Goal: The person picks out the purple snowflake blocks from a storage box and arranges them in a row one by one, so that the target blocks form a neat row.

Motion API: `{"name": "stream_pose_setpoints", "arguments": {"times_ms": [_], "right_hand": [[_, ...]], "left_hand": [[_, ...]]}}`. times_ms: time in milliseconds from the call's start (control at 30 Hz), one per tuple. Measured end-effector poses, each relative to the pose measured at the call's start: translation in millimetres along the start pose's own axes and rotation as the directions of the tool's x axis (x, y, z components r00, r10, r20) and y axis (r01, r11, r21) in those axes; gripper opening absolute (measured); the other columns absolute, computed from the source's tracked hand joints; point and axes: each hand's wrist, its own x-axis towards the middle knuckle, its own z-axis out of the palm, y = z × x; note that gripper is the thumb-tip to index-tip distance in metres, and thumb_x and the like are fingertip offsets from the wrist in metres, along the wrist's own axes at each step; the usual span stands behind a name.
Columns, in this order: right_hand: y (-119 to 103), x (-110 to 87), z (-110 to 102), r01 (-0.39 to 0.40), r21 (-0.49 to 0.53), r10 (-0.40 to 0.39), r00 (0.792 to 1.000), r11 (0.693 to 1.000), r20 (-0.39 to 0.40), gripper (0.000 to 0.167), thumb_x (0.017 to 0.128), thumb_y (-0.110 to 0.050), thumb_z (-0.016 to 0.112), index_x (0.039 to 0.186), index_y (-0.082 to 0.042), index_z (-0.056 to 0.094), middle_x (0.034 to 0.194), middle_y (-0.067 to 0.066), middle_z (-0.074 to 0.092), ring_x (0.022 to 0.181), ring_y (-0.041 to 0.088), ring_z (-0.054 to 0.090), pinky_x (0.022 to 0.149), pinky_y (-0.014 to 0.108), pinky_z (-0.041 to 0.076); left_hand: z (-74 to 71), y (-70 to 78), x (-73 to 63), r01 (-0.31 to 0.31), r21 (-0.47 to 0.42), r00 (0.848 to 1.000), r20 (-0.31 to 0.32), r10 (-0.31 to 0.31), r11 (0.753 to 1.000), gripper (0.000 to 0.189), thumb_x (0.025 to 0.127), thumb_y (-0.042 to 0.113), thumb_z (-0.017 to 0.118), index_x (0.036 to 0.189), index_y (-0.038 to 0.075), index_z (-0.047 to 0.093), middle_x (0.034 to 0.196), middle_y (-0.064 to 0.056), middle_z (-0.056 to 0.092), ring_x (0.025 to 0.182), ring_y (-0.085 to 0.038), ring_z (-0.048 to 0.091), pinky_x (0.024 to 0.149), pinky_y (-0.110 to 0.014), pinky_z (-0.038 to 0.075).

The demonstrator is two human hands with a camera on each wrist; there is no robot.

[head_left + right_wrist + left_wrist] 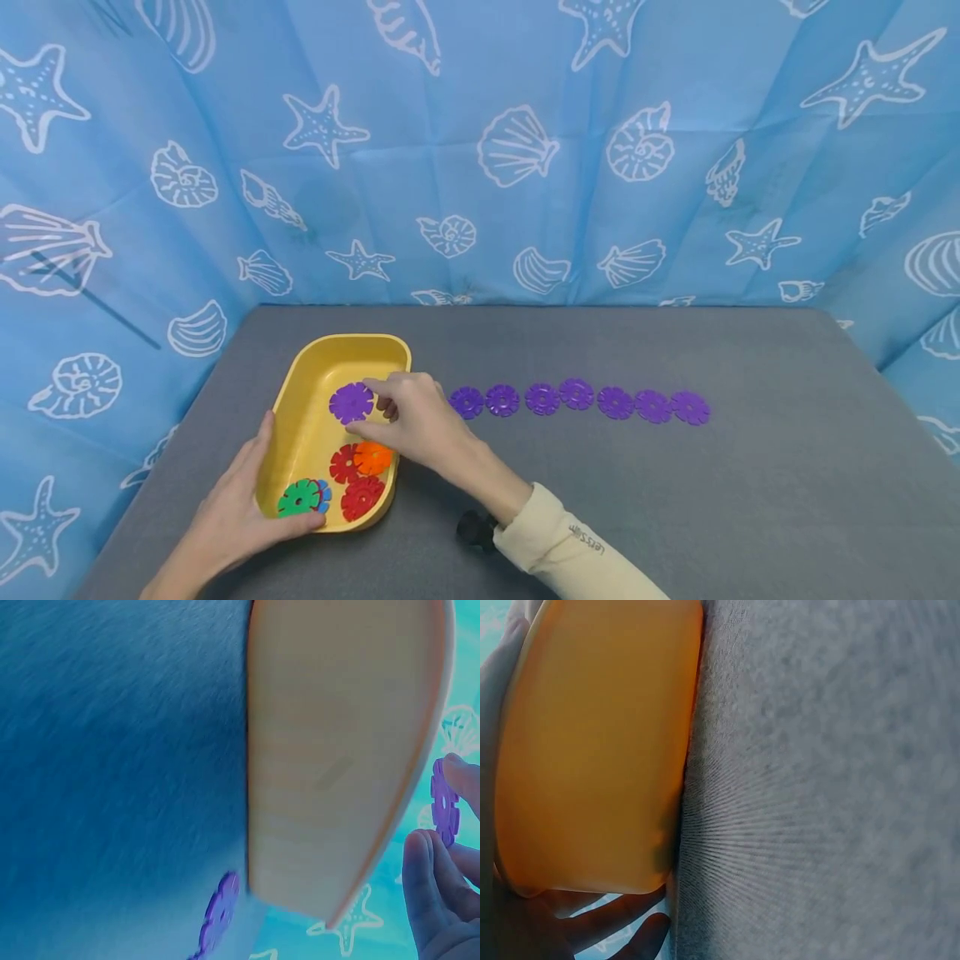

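My right hand pinches a purple notched plastic disc over the yellow tray. In the right wrist view that purple disc stands on edge between thumb and fingers, above the level of the tray's rim. My left hand grips the tray's near left corner, its thumb along the front rim and its fingers against the left side. In the tray's near end lie red discs, an orange disc, a green disc and a partly covered blue disc.
Several purple discs lie in a roughly straight row on the grey table, right of the tray. A small black object shows beside the right wrist. A blue curtain with shells and starfish hangs behind the table.
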Motion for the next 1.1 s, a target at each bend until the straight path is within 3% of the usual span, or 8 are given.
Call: {"name": "stream_pose_setpoints", "arguments": {"times_ms": [167, 333, 400, 700, 933, 1100], "right_hand": [[9.9, -9.3, -11.6, -0.024, 0.052, 0.024, 1.0, 0.998, -0.001, 0.025, 0.086, -0.03, 0.084, 0.096, -0.009, 0.076, 0.068, -0.001, 0.058, 0.062, 0.003, 0.049, 0.056, 0.009, 0.044], [18.9, -21.1, -28.6, -0.061, 0.065, 0.063, 0.998, 0.996, -0.016, 0.044, 0.084, -0.028, 0.086, 0.12, -0.004, 0.075, 0.08, 0.004, 0.069, 0.068, 0.008, 0.059, 0.062, 0.012, 0.051], [23.8, -26.5, -37.2, -0.074, 0.069, 0.076, 0.997, 0.995, -0.028, 0.049, 0.083, -0.026, 0.086, 0.124, -0.002, 0.073, 0.084, 0.007, 0.072, 0.071, 0.01, 0.062, 0.064, 0.014, 0.053], [58.3, -63.0, -83.5, -0.077, 0.048, 0.08, 0.993, 0.996, -0.083, 0.047, 0.08, -0.024, 0.088, 0.119, 0.0, 0.075, 0.082, 0.006, 0.072, 0.071, 0.005, 0.064, 0.066, 0.019, 0.058], [94.4, -100.1, -119.7, -0.132, -0.018, 0.129, 0.985, 0.991, -0.116, 0.045, 0.079, -0.02, 0.089, 0.116, 0.002, 0.076, 0.08, 0.003, 0.071, 0.071, 0.006, 0.067, 0.067, 0.025, 0.061], [118.1, -129.0, -149.3, -0.096, -0.078, 0.086, 0.988, 0.992, -0.126, 0.043, 0.076, -0.016, 0.09, 0.112, 0.003, 0.077, 0.078, -0.003, 0.07, 0.07, 0.002, 0.064, 0.064, 0.025, 0.06]], "left_hand": [[-0.5, 0.8, -0.5, 0.002, 0.007, 1.0, -0.01, -0.001, 1.0, 0.141, 0.07, 0.065, 0.083, 0.165, 0.012, -0.007, 0.157, -0.031, 0.031, 0.12, -0.045, 0.051, 0.091, -0.069, 0.052], [-1.9, 0.1, -0.9, 0.013, 0.009, 1.0, -0.009, -0.013, 1.0, 0.142, 0.07, 0.066, 0.083, 0.165, 0.012, -0.008, 0.158, -0.031, 0.03, 0.122, -0.046, 0.049, 0.092, -0.07, 0.051], [-2.2, 0.2, -0.8, 0.026, 0.01, 1.0, 0.001, -0.026, 1.0, 0.141, 0.07, 0.066, 0.082, 0.165, 0.012, -0.009, 0.157, -0.03, 0.03, 0.121, -0.045, 0.049, 0.092, -0.068, 0.052], [-2.7, 1.7, 0.0, 0.044, -0.014, 0.999, 0.019, -0.044, 0.999, 0.141, 0.071, 0.066, 0.082, 0.165, 0.014, -0.009, 0.155, -0.028, 0.031, 0.12, -0.042, 0.049, 0.091, -0.065, 0.055], [-2.0, 2.0, 0.1, 0.037, -0.04, 0.999, 0.017, -0.037, 0.998, 0.141, 0.07, 0.064, 0.083, 0.165, 0.015, -0.009, 0.155, -0.028, 0.031, 0.121, -0.042, 0.048, 0.091, -0.063, 0.056], [-0.4, 2.2, -0.7, 0.026, -0.047, 1.0, 0.006, -0.026, 0.999, 0.14, 0.07, 0.064, 0.083, 0.165, 0.017, -0.009, 0.154, -0.027, 0.032, 0.121, -0.042, 0.048, 0.091, -0.063, 0.056]]}}
